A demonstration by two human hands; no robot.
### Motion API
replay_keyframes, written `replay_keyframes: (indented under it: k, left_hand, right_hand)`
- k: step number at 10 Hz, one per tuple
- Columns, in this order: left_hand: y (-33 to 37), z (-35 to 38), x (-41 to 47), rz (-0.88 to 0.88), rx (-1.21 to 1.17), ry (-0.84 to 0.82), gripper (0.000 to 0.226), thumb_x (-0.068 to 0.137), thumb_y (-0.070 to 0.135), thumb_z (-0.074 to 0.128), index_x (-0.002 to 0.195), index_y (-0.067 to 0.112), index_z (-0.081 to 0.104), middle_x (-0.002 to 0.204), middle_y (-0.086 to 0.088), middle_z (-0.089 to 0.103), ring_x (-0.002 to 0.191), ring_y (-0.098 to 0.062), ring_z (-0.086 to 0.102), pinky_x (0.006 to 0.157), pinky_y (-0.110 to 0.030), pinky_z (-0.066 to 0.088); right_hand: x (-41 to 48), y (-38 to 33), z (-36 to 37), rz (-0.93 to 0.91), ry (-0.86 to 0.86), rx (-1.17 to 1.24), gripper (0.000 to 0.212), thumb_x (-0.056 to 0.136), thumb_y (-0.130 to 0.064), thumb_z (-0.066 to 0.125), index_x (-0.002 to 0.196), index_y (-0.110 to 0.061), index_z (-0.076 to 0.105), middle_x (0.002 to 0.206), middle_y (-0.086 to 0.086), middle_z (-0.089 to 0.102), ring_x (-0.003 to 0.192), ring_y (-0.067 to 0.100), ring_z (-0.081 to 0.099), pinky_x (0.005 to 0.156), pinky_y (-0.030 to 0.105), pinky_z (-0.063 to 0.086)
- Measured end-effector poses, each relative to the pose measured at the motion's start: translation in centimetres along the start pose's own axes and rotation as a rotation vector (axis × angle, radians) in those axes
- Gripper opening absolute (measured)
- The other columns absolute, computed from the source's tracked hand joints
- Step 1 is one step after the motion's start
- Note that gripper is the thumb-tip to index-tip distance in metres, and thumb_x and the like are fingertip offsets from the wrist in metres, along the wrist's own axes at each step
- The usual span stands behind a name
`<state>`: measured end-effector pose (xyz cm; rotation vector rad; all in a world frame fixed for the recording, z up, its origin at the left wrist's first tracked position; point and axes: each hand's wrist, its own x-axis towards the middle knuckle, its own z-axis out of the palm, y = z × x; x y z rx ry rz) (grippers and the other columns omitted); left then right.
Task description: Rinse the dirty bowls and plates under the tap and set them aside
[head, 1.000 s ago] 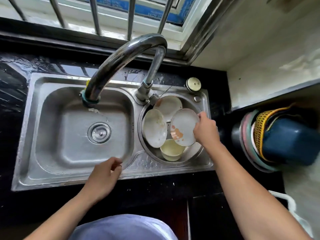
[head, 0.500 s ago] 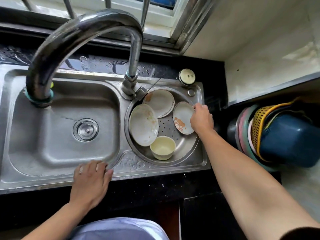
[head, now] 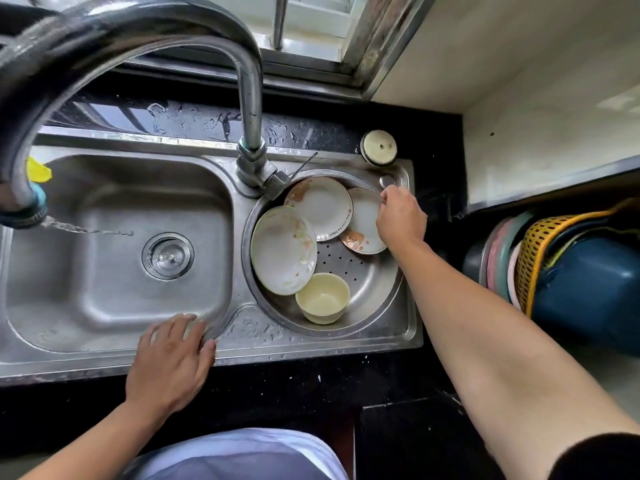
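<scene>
Right hand (head: 400, 216): pinches the rim of a stained plate (head: 362, 233), right of centre, in the round basin (head: 377, 289).
Left hand (head: 171, 351): flat on the sink (head: 104, 360) edge, fingers relaxed.
Advice: grip firmly, lift clear, carry left under the running tap (head: 145, 27).

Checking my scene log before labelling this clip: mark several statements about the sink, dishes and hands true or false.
1. The right hand grips the rim of the stained plate. True.
2. The left hand holds the cream bowl. False: it rests on the front rim of the left basin; the bowl stands untouched in the round basin.
3. Water runs from the tap into the left basin. True.
4. The cream bowl lies upside down. False: it stands upright, mouth up.
</scene>
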<state>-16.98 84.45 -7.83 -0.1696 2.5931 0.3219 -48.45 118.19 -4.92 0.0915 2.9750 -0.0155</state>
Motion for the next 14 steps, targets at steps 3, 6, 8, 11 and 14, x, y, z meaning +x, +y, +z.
replay_keyframes:
  k: [3,6,8,11,14]
  left_hand:
    - [0.1,-0.1,0.0,0.006,0.030,0.006,0.045,0.093,0.047,0.041,0.118,0.020,0.068,0.123,-0.008,0.071,0.114,-0.033,0.065,0.100,-0.054,0.043]
    - [0.2,0.1,0.0,0.026,0.041,0.033,0.045,0.092,0.045,0.042,0.115,0.019,0.070,0.119,-0.008,0.072,0.108,-0.034,0.067,0.097,-0.054,0.043]
    - [0.3,0.1,0.0,0.031,0.044,0.072,0.042,0.091,0.043,0.042,0.110,0.019,0.070,0.115,-0.009,0.073,0.103,-0.035,0.068,0.093,-0.054,0.044]
    - [0.2,0.4,0.1,0.028,0.052,0.067,0.040,0.092,0.043,0.042,0.111,0.020,0.069,0.114,-0.006,0.072,0.102,-0.034,0.067,0.093,-0.052,0.043]
    - [0.2,0.4,0.1,0.041,0.076,0.043,0.040,0.093,0.044,0.042,0.113,0.021,0.068,0.114,-0.004,0.072,0.103,-0.031,0.066,0.092,-0.050,0.043]
  right_hand:
    - [-0.4,0.8,0.5,0.014,0.004,0.074,0.011,0.099,-0.017,0.054,0.107,-0.016,0.062,0.114,0.005,0.060,0.108,0.026,0.059,0.077,0.038,0.046]
    - [-1.5,1.4,1.0,0.043,0.000,0.155,0.008,0.100,-0.017,0.057,0.106,-0.015,0.061,0.115,0.007,0.058,0.104,0.029,0.061,0.080,0.042,0.050]
    - [-2.3,1.5,1.1,0.086,0.015,0.180,0.007,0.098,-0.013,0.056,0.104,-0.014,0.059,0.114,0.008,0.059,0.101,0.030,0.061,0.076,0.038,0.047]
    - [-3.0,1.6,1.1,0.124,0.020,0.210,0.011,0.096,-0.019,0.060,0.105,-0.014,0.058,0.113,0.009,0.058,0.101,0.031,0.060,0.078,0.036,0.046]
    - [-6.5,0.4,-0.2,0.190,0.131,0.303,0.027,0.092,-0.024,0.055,0.117,-0.015,0.050,0.121,0.007,0.051,0.104,0.024,0.053,0.074,0.033,0.041]
